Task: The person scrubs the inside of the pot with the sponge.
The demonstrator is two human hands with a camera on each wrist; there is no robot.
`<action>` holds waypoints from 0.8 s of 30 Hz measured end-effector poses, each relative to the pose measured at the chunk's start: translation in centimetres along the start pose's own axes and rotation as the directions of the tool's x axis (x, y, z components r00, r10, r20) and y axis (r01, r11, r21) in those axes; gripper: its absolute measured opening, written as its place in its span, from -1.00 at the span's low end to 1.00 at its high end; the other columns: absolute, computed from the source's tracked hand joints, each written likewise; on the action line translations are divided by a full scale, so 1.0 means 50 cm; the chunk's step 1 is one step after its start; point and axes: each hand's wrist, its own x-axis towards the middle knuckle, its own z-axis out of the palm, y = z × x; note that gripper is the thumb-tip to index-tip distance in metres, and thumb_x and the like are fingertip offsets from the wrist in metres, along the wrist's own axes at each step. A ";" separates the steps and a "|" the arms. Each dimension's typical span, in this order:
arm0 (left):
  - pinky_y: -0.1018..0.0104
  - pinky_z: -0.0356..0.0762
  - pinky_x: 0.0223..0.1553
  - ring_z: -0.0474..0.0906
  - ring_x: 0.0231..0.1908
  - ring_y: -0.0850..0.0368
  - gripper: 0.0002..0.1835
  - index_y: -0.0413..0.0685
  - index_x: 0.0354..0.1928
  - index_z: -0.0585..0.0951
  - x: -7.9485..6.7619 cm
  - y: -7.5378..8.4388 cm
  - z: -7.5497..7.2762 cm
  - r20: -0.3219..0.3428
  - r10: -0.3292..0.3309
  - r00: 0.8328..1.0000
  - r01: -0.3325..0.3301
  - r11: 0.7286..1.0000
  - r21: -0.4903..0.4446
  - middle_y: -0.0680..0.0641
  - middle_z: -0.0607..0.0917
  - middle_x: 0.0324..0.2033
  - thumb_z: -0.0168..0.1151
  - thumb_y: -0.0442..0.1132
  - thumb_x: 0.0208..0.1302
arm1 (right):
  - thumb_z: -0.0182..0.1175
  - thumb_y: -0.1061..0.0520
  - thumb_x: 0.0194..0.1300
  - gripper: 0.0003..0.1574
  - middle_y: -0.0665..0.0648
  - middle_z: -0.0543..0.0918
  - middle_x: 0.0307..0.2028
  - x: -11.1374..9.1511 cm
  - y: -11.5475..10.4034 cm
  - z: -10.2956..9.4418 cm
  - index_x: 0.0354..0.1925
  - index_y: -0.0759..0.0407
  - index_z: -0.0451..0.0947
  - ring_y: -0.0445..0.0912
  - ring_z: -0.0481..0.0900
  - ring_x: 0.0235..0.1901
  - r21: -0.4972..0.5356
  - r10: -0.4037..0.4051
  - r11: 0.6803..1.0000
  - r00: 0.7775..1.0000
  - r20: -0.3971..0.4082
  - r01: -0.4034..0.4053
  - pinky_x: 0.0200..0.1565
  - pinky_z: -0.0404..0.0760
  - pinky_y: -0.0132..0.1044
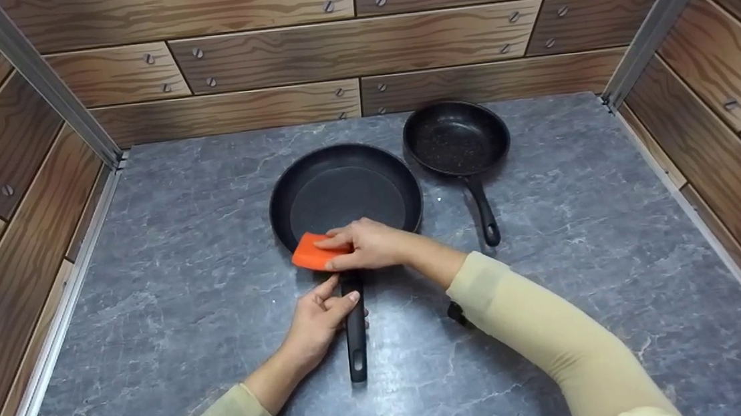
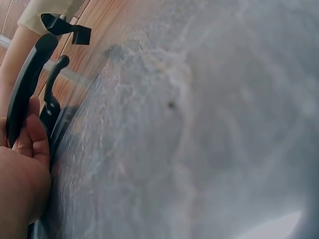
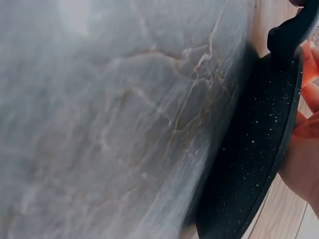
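The large black frying pan (image 1: 346, 193) lies on the grey marbled tabletop with its handle (image 1: 356, 343) pointing toward me. My left hand (image 1: 316, 320) grips that handle near the pan, thumb on top and fingers underneath. In the left wrist view, the left hand (image 2: 25, 179) wraps the lower part of the raised handle (image 2: 29, 79). Over the pan's near rim, my right hand (image 1: 370, 245) pinches a flat orange cloth (image 1: 314, 253) against it. The right wrist view shows the pan's speckled outer side (image 3: 249, 144), with the right hand (image 3: 304, 164) and orange cloth (image 3: 309, 64) behind it.
A smaller speckled black frying pan (image 1: 457, 139) stands at the back right, its handle (image 1: 489, 221) pointing toward me. Wood-patterned walls (image 1: 356, 45) enclose the tabletop (image 1: 166, 252) at the back and both sides, with metal posts (image 1: 40, 76) at the corners.
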 end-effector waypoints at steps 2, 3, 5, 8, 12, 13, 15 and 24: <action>0.31 0.76 -0.29 0.80 -0.42 0.10 -0.13 -0.57 0.59 -0.02 0.001 0.000 0.000 0.001 -0.001 1.000 0.001 1.000 0.011 -0.26 0.82 -0.34 0.27 -0.36 0.50 | 0.27 -0.28 0.51 -0.29 0.24 0.46 0.46 0.005 0.002 0.001 0.49 -0.14 0.49 0.15 0.44 0.44 0.002 -0.001 1.000 1.000 0.003 0.001 0.48 0.34 0.06; 0.33 0.76 -0.29 0.80 -0.41 0.12 -0.13 -0.56 0.59 -0.01 0.002 -0.001 0.000 0.001 -0.001 1.000 0.001 1.000 0.018 -0.27 0.82 -0.33 0.28 -0.35 0.50 | 0.28 -0.28 0.51 -0.29 0.25 0.45 0.47 0.008 0.003 0.001 0.49 -0.13 0.49 0.16 0.43 0.45 0.003 -0.004 1.000 1.000 0.004 0.004 0.49 0.33 0.06; 0.33 0.75 -0.29 0.79 -0.40 0.12 -0.14 -0.55 0.59 0.01 0.002 -0.001 0.000 0.002 0.000 1.000 0.000 1.000 0.026 -0.27 0.82 -0.33 0.28 -0.34 0.50 | 0.28 -0.26 0.52 -0.28 0.26 0.42 0.49 0.014 0.004 0.002 0.50 -0.11 0.47 0.17 0.41 0.46 0.005 -0.006 1.000 1.000 0.008 0.006 0.50 0.31 0.05; 0.31 0.76 -0.30 0.79 -0.41 0.12 -0.14 -0.54 0.59 0.01 0.004 -0.002 0.000 0.005 0.000 1.000 0.000 1.000 0.018 -0.27 0.82 -0.34 0.28 -0.34 0.50 | 0.26 -0.24 0.53 -0.27 0.28 0.38 0.52 0.025 0.004 0.003 0.53 -0.08 0.44 0.17 0.36 0.49 -0.002 -0.010 1.000 1.000 0.018 0.010 0.52 0.24 0.09; 0.29 0.77 -0.29 0.79 -0.41 0.11 -0.13 -0.53 0.60 -0.01 0.004 -0.003 0.002 0.002 -0.011 1.000 0.011 1.000 -0.003 -0.26 0.82 -0.34 0.28 -0.35 0.49 | 0.24 -0.24 0.56 -0.24 0.33 0.33 0.54 0.043 0.001 0.005 0.56 -0.04 0.39 0.19 0.30 0.52 -0.022 -0.012 1.000 1.000 0.028 0.012 0.54 0.22 0.06; 0.29 0.77 -0.28 0.79 -0.41 0.11 -0.13 -0.53 0.60 -0.01 0.003 -0.003 0.002 0.000 -0.013 1.000 0.013 1.000 -0.005 -0.26 0.82 -0.33 0.28 -0.36 0.49 | 0.23 -0.24 0.56 -0.24 0.36 0.31 0.54 0.047 -0.001 0.004 0.56 -0.04 0.38 0.20 0.29 0.53 -0.028 -0.008 1.000 1.000 0.030 0.009 0.55 0.21 0.05; 0.30 0.77 -0.28 0.80 -0.40 0.10 -0.13 -0.53 0.60 -0.01 0.002 -0.002 0.002 -0.007 -0.015 1.000 0.015 1.000 -0.006 -0.27 0.82 -0.33 0.28 -0.36 0.49 | 0.22 -0.26 0.56 -0.22 0.40 0.29 0.54 0.056 -0.004 0.003 0.58 -0.06 0.36 0.23 0.27 0.53 -0.045 0.004 0.999 0.999 0.034 -0.003 0.55 0.21 0.05; 0.30 0.77 -0.29 0.79 -0.44 0.10 -0.13 -0.53 0.60 -0.02 0.000 0.001 0.002 -0.009 -0.008 1.000 0.008 1.000 0.000 -0.18 0.82 -0.39 0.28 -0.38 0.49 | 0.21 -0.31 0.54 -0.18 0.40 0.29 0.55 0.091 -0.004 -0.006 0.61 -0.19 0.28 0.27 0.27 0.51 -0.122 0.040 0.992 0.999 0.033 -0.035 0.50 0.30 0.09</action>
